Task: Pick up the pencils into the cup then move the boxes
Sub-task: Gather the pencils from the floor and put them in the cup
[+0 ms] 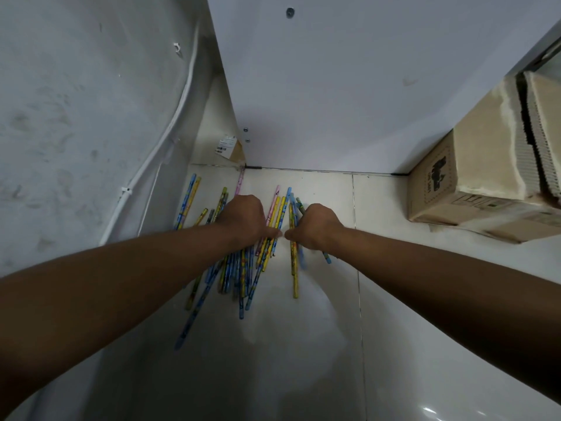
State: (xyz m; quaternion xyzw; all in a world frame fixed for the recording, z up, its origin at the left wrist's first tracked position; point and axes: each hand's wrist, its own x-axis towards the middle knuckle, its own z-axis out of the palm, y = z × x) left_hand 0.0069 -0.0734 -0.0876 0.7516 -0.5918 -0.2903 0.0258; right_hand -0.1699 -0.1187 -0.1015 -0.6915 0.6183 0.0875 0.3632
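Observation:
Several pencils (243, 268) in blue, yellow and pink lie scattered on the white tiled floor (394, 268) near a corner. My left hand (243, 220) presses down on the bigger heap, fingers curled over a bunch of them. My right hand (315, 226) is closed around a smaller bunch of yellow and blue pencils (294, 268) just to the right. The thumbs of both hands almost touch. Two pencils (186, 205) lie apart at the far left by the wall. A cardboard box (473, 183) stands at the right. No cup is in view.
A white wall with a cable conduit (142, 171) rises at the left. A white panel (349, 86) closes off the back. A small labelled cardboard piece (232, 148) leans in the gap at the corner. Bare tiles stretch toward me.

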